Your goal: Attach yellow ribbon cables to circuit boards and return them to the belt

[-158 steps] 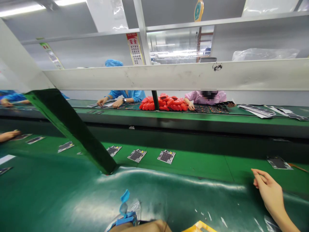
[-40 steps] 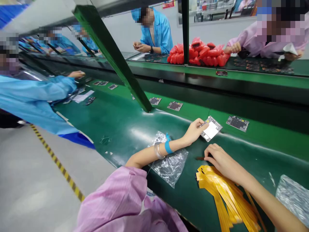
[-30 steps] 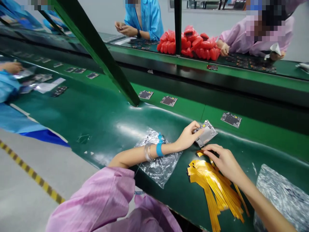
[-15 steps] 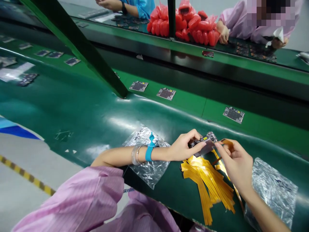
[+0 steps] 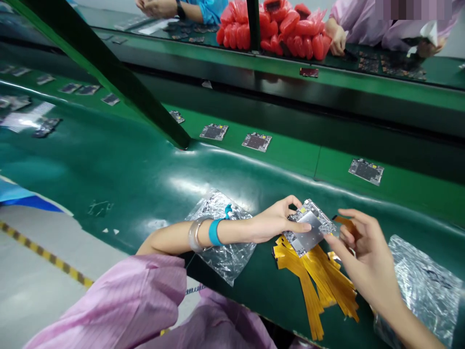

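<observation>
My left hand (image 5: 279,223) grips a circuit board (image 5: 308,228) by its left side, thumb on top of a plain grey metal shield. The board lies tilted, its face toward me. At the board's right edge is my right hand (image 5: 366,247), its thumb close to the corner and its index finger raised. Among its fingers a brown-orange ribbon cable (image 5: 347,225) shows, apparently held there, though partly hidden. Under the board a fanned pile of yellow ribbon cables (image 5: 319,281) rests on the green mat (image 5: 254,291).
Several circuit boards (image 5: 256,141) lie along the green belt (image 5: 290,157). Clear plastic bags (image 5: 225,257) flank the cable pile. A green post (image 5: 145,97) slants across the left. Beyond, co-workers' hands (image 5: 336,38) are near red bundles (image 5: 286,36).
The board has turned from a steep tilt to face me more. My right hand has opened its thumb and index finger, moving slightly right. Boards on the belt have shifted right.
</observation>
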Motion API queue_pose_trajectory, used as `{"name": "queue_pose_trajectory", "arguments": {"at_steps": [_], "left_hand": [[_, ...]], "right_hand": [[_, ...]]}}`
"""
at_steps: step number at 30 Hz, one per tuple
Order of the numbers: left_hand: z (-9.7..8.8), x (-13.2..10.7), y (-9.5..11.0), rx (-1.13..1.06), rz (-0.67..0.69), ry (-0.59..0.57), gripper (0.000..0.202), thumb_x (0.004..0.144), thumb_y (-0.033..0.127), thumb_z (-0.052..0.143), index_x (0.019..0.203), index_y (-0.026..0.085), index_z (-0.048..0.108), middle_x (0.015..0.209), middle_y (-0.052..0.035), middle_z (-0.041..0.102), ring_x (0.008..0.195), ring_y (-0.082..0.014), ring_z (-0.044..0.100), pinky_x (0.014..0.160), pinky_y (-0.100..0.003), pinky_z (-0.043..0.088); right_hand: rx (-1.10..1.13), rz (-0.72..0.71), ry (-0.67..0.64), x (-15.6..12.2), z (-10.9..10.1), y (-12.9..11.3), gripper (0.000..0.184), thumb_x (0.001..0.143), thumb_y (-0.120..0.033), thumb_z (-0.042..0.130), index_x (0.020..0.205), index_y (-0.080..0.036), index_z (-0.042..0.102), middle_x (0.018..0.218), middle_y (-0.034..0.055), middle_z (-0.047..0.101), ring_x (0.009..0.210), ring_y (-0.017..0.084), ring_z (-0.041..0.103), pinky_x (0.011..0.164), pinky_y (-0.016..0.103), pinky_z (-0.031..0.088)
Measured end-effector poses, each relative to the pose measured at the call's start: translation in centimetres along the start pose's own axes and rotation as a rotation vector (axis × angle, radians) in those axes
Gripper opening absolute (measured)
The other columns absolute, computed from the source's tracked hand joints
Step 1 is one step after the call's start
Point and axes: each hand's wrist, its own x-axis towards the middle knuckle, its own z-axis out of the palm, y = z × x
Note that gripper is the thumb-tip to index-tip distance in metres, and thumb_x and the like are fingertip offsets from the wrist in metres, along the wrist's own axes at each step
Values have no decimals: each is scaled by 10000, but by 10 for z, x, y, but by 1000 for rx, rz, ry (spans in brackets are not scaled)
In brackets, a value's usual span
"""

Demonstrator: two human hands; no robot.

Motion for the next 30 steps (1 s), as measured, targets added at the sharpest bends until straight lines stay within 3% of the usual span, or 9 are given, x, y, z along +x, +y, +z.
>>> {"name": "queue_pose_trajectory", "arguments": {"at_steps": [2,4,8,12,16,20,25,30], "left_hand": [[4,-4,9,-60,-124,16,470,679,284,892,966,189,532,853,-25,693,686,-128,657,621,-247,487],[7,-8,17,-70,-173,41,362,721,298,870,917,163,597,845,-37,704,699,-110,656,628,-224,472],[10,-14,22,36,-144,13,329,710,325,879,760,160,600,691,21,641,555,-67,545,519,-209,391],[8,-21,23,237,-69,-68,345,704,378,879,806,159,633,673,46,584,539,-63,471,483,-213,317],[8,-26,23,331,-2,-83,335,725,397,859,830,151,657,746,27,604,640,-86,512,550,-219,369],[10,-29,22,305,53,-103,309,746,398,839,868,154,694,775,22,629,690,-99,549,600,-227,409],[11,-31,20,370,79,-80,287,753,387,837,869,166,697,791,18,645,714,-109,561,632,-233,436],[8,-28,19,421,41,-64,329,748,400,838,805,165,615,766,21,630,676,-102,540,586,-226,400]], "right_hand": [[112,100,-60,-5,-7,-9,251,971,-439,605,1176,-295,587,684,-40,463,551,148,473,470,245,427],[115,161,-92,-9,-12,-18,195,994,-456,558,970,-277,631,623,-36,476,491,136,461,415,231,404],[26,204,-206,-10,-15,-29,268,949,-454,631,764,-262,663,519,-26,549,438,139,539,413,232,470],[36,260,-224,-14,-13,-37,326,954,-455,628,689,-269,662,556,0,657,473,150,638,460,222,544],[28,330,-178,-18,-12,-42,354,951,-462,633,657,-267,658,548,3,658,445,143,627,416,211,520],[40,280,-284,-19,-18,-35,332,937,-465,644,673,-269,680,536,11,661,440,164,648,426,235,564],[38,281,-339,-19,-19,-33,278,948,-463,631,767,-272,721,521,5,658,421,161,636,422,233,567],[30,299,-336,-16,-12,-40,308,940,-467,632,719,-268,715,612,21,718,515,175,701,472,220,593]]}}
